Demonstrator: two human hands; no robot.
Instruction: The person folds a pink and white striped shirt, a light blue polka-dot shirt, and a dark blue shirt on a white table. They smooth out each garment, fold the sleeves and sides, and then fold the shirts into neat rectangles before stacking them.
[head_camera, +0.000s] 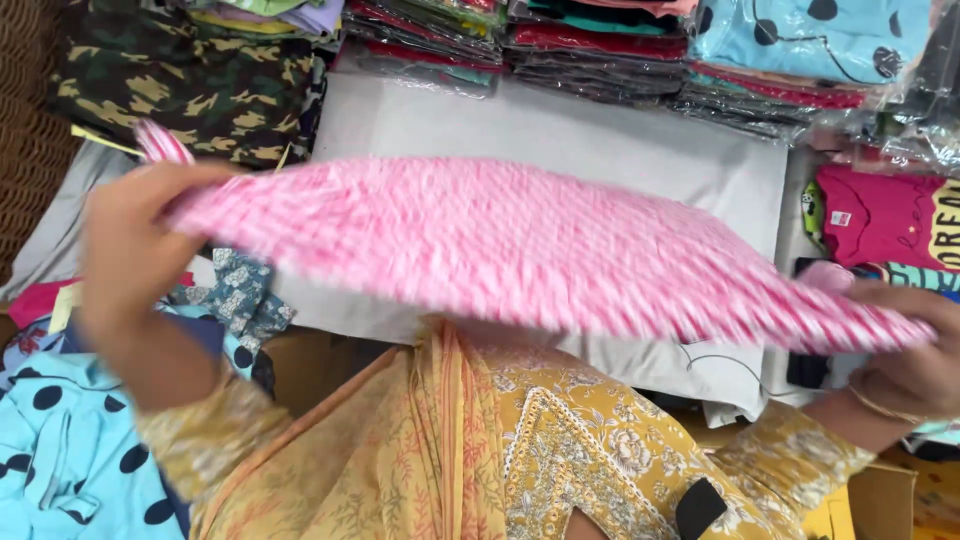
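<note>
pink striped cloth (520, 245) is stretched mid-air between both hands, blurred, over the white sheet (600, 140) and not yet folded or laid down. left hand (125, 250) fingers closed on its left end, right hand (905, 355) fingers pinched on the right end; camouflage stack (190, 85) sits upper left.

Camouflage garment (190, 85), bagged shirt stacks (600, 45) (plastic-wrapped), white sheet (560, 135).

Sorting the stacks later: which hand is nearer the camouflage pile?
Left. The left hand holds the pink striped cloth just below the camouflage pile; the right hand is far across.
</note>
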